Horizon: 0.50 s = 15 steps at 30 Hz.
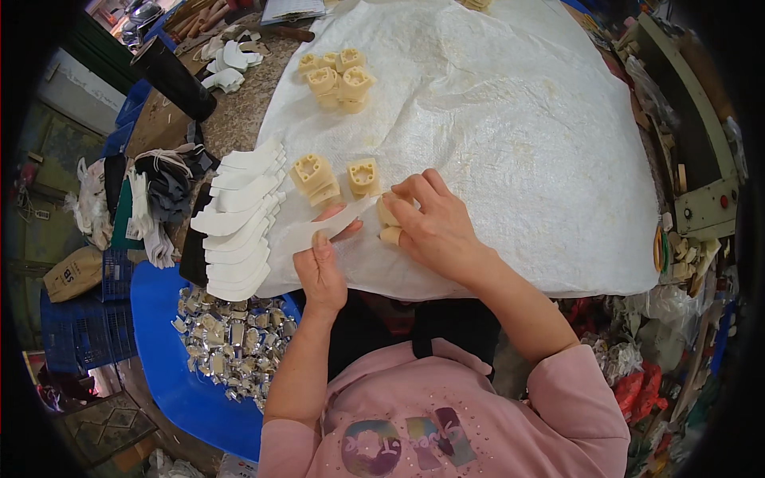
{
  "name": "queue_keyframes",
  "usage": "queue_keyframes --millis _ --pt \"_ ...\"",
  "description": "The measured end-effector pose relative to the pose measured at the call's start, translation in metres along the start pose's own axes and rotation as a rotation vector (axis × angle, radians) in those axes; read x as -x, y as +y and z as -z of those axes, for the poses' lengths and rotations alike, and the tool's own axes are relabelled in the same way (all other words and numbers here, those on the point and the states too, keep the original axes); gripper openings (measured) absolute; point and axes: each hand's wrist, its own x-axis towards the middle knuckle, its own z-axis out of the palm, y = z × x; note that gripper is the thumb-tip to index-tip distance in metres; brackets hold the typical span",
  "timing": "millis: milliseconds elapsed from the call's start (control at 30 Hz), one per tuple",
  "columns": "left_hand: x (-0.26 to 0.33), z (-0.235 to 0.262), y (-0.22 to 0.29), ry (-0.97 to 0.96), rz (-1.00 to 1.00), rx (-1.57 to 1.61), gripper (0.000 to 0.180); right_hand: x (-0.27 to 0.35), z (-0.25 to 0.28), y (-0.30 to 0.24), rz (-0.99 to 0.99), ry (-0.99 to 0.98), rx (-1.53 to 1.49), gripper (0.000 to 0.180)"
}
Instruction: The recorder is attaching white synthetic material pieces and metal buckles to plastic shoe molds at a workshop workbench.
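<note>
My left hand (321,275) is closed on a thin white curved piece (343,221), pinched between thumb and fingers. The piece's far end reaches toward my right hand (437,229), whose fingers are wrapped round a small cream-coloured block (388,213). My fingers partly cover that block, and I cannot tell whether the white piece touches it. Just beyond stand a leaning stack of cream blocks with holes (313,177) and another cream block (363,175). Left of my left hand, several matching white curved pieces (239,227) lie overlapped in a row.
A white woven sheet (526,159) covers the table. Farther back sits a cluster of cream blocks (339,84). At left are a black cylinder (171,78), cloth gloves (139,207) and white offcuts (227,64). Below, a blue tub (163,350) holds small shiny pieces (231,338). A green metal machine (693,135) stands right.
</note>
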Motion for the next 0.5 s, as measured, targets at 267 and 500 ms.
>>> queue_keyframes --millis 267,500 --pt "-0.002 -0.031 0.032 -0.182 -0.078 -0.078 0.042 0.009 -0.002 0.003 -0.269 0.052 -0.283 0.037" --pt "-0.001 -0.024 0.022 -0.087 0.207 0.263 0.041 0.037 0.006 0.013 -0.348 0.069 -0.042 0.058"
